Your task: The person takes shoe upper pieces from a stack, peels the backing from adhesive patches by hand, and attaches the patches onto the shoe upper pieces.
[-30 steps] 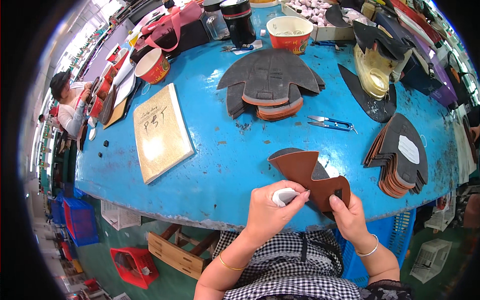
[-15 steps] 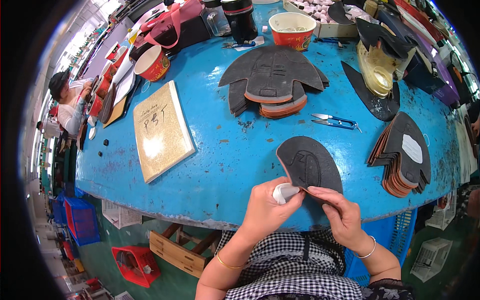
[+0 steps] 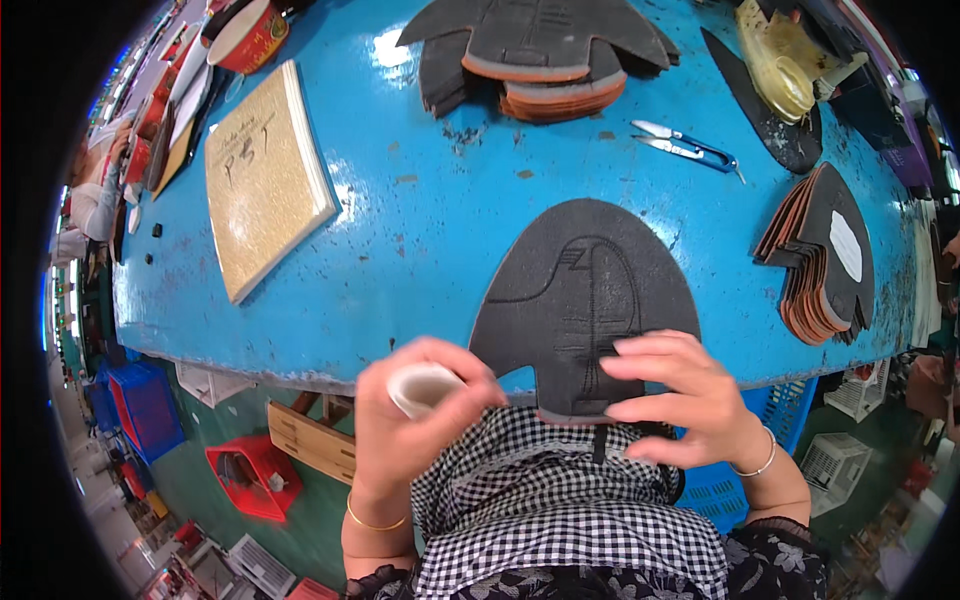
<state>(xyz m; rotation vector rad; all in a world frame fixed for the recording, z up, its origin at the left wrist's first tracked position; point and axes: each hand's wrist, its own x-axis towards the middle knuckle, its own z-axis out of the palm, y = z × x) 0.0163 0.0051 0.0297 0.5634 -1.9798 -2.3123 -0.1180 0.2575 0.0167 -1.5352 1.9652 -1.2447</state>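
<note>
A dark grey shoe upper piece (image 3: 575,250) with stitched lines lies flat at the table's near edge, its rounded end pointing away and its lower flap hanging toward my apron. My left hand (image 3: 385,425) is curled round a white rolled piece (image 3: 425,388), whose material I cannot make out. Those fingertips, slightly blurred, are beside the upper's left lobe. My right hand (image 3: 685,400), fingers spread, rests over the upper's right side and holds nothing. Part of that side is hidden beneath it.
Stacked uppers (image 3: 560,45) stand at the far middle, and another stack (image 3: 820,255) is on the right. Blue-handled thread snips (image 3: 690,148) lie between them. A gold notebook (image 3: 265,180) is at left, beyond it a red paper bowl (image 3: 248,40).
The upper, earlier held bent up at its edge by both hands, now lies spread flat. My left hand has moved left with the white roll; my right fingers have spread. The view has tilted down.
</note>
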